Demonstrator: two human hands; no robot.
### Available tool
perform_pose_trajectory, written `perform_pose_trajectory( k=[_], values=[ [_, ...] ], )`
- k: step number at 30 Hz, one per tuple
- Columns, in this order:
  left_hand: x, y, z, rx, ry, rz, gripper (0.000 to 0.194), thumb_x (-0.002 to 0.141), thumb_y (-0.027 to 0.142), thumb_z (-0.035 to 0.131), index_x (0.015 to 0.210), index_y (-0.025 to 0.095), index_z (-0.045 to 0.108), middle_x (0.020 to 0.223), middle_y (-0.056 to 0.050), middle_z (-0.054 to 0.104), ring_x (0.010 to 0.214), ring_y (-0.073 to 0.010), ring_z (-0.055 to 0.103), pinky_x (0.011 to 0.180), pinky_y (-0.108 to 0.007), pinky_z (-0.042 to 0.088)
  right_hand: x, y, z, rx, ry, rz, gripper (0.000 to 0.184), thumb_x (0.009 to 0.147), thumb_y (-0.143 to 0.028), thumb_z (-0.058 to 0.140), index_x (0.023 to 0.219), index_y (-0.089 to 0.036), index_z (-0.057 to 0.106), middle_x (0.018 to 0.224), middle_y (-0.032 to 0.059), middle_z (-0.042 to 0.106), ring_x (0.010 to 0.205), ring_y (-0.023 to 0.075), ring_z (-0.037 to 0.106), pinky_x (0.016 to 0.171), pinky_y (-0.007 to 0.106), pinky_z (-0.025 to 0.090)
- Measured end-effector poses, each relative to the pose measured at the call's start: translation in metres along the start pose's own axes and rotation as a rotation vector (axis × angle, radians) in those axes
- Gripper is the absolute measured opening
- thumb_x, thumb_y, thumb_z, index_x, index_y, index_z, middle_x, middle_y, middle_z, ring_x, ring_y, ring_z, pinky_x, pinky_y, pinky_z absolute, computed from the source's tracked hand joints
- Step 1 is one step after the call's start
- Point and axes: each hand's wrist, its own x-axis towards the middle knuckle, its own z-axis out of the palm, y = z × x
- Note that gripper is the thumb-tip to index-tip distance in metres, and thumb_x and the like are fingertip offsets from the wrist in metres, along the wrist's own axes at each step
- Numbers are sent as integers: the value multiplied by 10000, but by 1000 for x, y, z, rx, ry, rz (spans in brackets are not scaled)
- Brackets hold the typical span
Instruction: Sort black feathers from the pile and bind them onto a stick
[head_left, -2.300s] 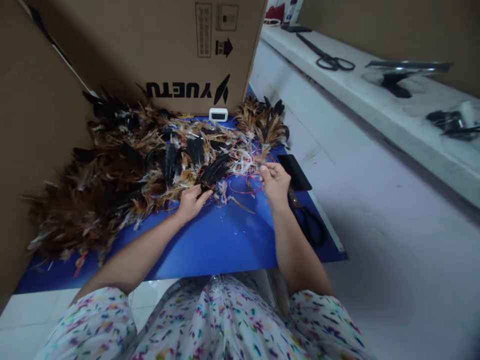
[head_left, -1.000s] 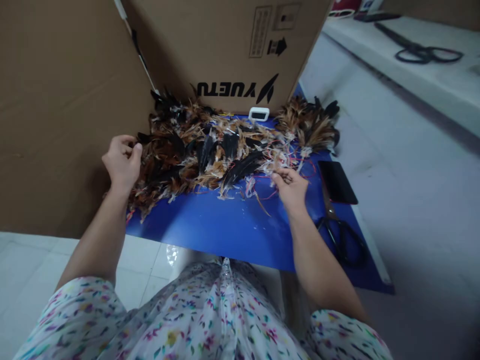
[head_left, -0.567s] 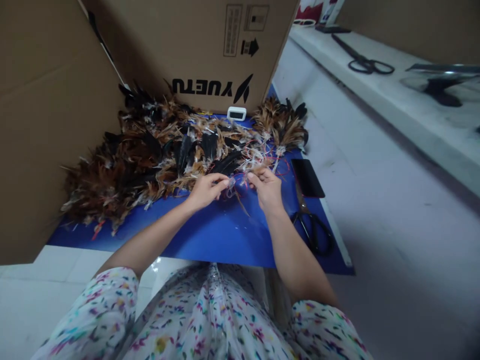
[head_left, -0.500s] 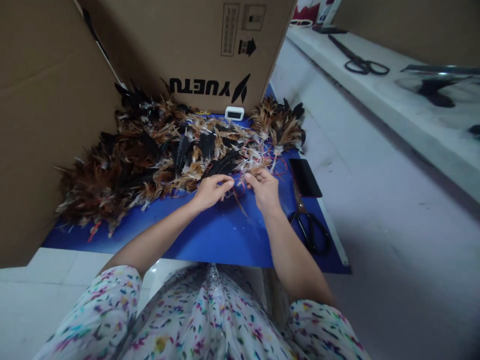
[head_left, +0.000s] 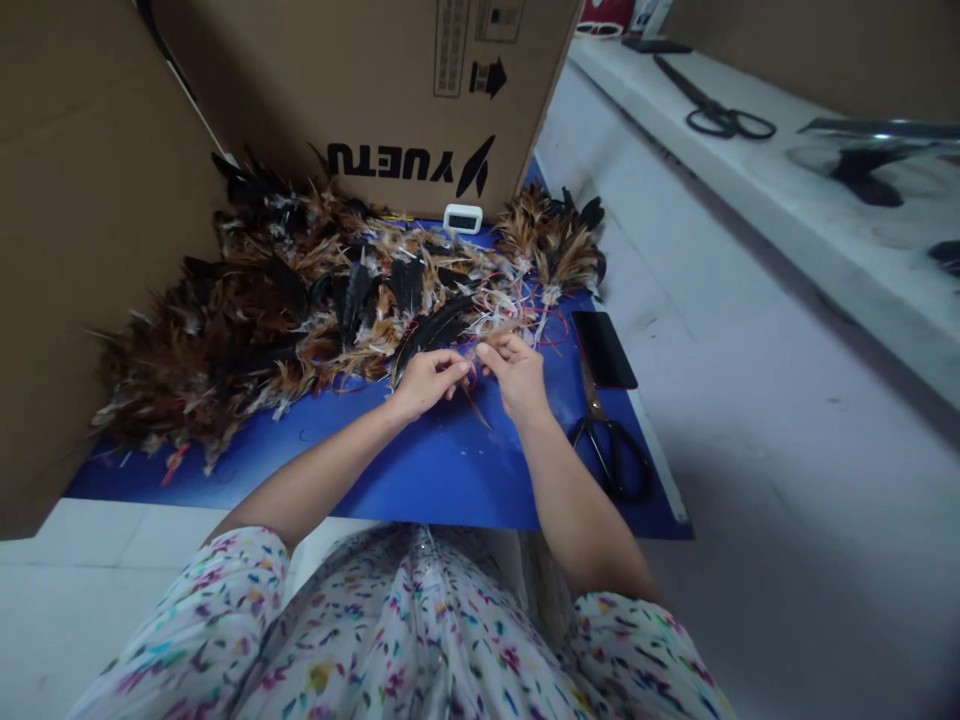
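Observation:
My left hand [head_left: 430, 384] is closed in a pinch just above the blue tabletop [head_left: 442, 480]. A thin red string [head_left: 472, 376] shows at its fingertips, though exactly what they grip is too small to tell. Close beside it, my right hand [head_left: 519, 380] pinches a small tan feather [head_left: 508, 330] between thumb and fingers. The fingertips of both hands nearly meet. Behind them lies a tangle of red and white strings [head_left: 517, 295]. A long black feather [head_left: 442, 325] lies just beyond my left hand.
A heap of brown and black feathers [head_left: 247, 300] spreads to the left, with a feather bundle [head_left: 555, 240] at the back right. Cardboard [head_left: 375, 90] stands behind a small white digital device [head_left: 463, 219]. Black-handled scissors [head_left: 615, 455] and a phone [head_left: 604, 350] lie at the right.
My right hand has come slightly closer to my left, narrowing the gap between the fingertips. The whole view has shifted a little; the other things lie as before.

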Motion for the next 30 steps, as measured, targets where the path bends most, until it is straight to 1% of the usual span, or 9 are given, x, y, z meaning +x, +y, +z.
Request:
perform_pose_trajectory(
  k=[3,5,7,10,13,16,22,26,30],
  values=[
    [0,-1,-5,216,120,71,211,868,310,592,755,158,684,508,46,566,431,-67,473,496,-203,363,-3,-2,3,-41,-105,67,441,601,-445,853,874,-208,600,705,-32,655,615,109,572,544,242,421],
    [-1,-2,-9,385,192,166,177,874,261,594,779,163,708,544,30,609,492,-85,524,544,-211,388,-5,-2,5,-76,-169,115,515,532,-396,889,901,-210,582,701,-39,669,610,111,590,562,246,440],
    [-1,-4,-12,515,224,268,156,877,231,605,796,167,723,639,2,679,589,-106,588,602,-220,414,-5,-1,7,-110,-198,146,502,505,-366,893,847,-205,563,667,-45,669,586,108,590,570,252,451],
    [-2,-7,-16,648,226,365,141,884,217,617,821,165,732,757,-35,733,701,-135,644,669,-239,443,-4,1,6,-131,-174,156,442,529,-349,862,813,-202,557,628,-46,664,548,106,575,547,252,449],
    [-4,-10,-23,723,223,389,136,894,213,613,847,166,731,777,-44,739,720,-145,656,689,-249,456,-1,0,0,-109,-79,116,426,555,-300,824,899,-202,594,627,-54,659,551,110,580,538,249,453],
    [-8,-11,-36,747,242,383,142,899,221,609,837,174,727,747,-34,731,700,-143,652,689,-249,458,5,-5,-9,-87,59,35,385,585,-275,785,920,-206,607,634,-58,652,543,104,574,520,239,447],
    [-17,-12,-63,653,340,288,172,882,239,606,765,174,714,641,1,690,606,-121,608,625,-230,426,20,-10,-34,-110,367,-107,277,636,-234,707,878,-193,580,626,-62,609,518,92,554,490,218,429],
    [-18,-15,-70,549,392,223,185,866,264,604,735,170,694,588,18,649,573,-109,573,589,-219,407,29,-8,-51,-146,550,-187,222,672,-200,675,863,-189,562,627,-64,570,533,94,564,480,210,427],
    [-18,-22,-73,537,342,198,209,868,296,598,724,171,684,532,31,599,526,-100,531,555,-214,385,35,-6,-67,-176,704,-231,189,709,-196,663,862,-199,552,633,-70,555,527,82,552,467,201,428]
  ],
)
